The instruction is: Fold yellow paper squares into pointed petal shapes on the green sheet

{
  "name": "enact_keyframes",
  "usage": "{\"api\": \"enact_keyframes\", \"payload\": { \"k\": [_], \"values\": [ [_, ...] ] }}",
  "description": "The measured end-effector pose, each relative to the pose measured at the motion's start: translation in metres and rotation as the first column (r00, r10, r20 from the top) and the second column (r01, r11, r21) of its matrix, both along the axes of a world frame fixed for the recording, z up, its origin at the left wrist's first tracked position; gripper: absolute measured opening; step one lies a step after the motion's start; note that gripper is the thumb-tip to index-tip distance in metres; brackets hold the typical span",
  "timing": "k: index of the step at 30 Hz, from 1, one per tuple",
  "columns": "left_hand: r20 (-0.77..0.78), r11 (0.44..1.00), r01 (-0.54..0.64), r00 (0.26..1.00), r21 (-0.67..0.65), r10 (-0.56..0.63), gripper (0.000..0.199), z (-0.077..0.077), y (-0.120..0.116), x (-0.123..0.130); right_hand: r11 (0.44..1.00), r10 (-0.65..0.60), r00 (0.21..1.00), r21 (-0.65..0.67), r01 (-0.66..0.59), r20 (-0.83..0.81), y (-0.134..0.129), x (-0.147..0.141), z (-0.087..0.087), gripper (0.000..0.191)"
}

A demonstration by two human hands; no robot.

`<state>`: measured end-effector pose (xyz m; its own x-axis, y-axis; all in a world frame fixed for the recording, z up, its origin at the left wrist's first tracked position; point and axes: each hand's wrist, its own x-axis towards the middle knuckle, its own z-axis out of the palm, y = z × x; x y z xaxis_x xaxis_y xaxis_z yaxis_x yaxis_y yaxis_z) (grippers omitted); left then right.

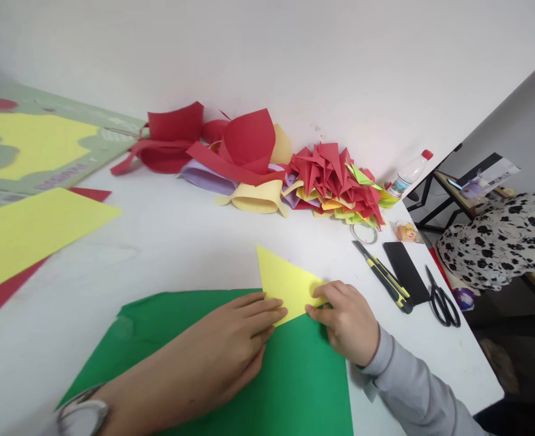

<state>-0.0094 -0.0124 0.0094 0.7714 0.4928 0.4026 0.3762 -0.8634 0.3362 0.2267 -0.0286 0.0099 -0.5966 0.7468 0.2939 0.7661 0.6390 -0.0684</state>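
A folded yellow paper piece [285,284] with pointed corners lies over the top edge of a large green sheet [308,375]. My left hand [235,339], with a watch on its wrist, rests on the green sheet, fingers together and their tips on the lower left part of the yellow paper. At the right corner my right hand [346,318] pinches the yellow paper between thumb and fingers. The paper beneath the fingertips is hidden.
Red, purple and cream paper shapes [249,145] and a pile of folded red stars [326,172] line the wall. Right: bottle [408,175], tape roll [364,234], cutter [383,275], black strip [406,272], scissors [442,303], person in patterned clothing [498,242]. Left: yellow sheets [35,224].
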Motion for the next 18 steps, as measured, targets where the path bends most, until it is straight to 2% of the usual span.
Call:
{"api": "enact_keyframes", "payload": {
  "k": [7,10,14,18],
  "values": [
    [-0.002,1.0,0.011,1.0,0.01,-0.011,0.035,0.004,0.003,-0.004,1.0,-0.027,1.0,-0.009,0.027,0.012,0.004,0.007,-0.001,0.018],
    [0.022,1.0,0.012,1.0,0.008,-0.012,0.036,0.003,0.003,-0.002,0.99,-0.138,0.989,0.011,0.137,0.062,0.0,0.007,0.003,0.017],
    [0.026,1.0,-0.009,1.0,0.001,0.009,0.035,0.002,0.002,-0.002,0.952,-0.303,0.933,0.108,0.287,0.193,-0.008,0.01,0.011,0.014],
    [0.02,1.0,-0.025,0.999,0.002,0.025,0.033,0.003,0.001,-0.002,0.917,-0.395,0.882,0.169,0.362,0.255,-0.01,0.019,0.015,0.014]
  ]
}}
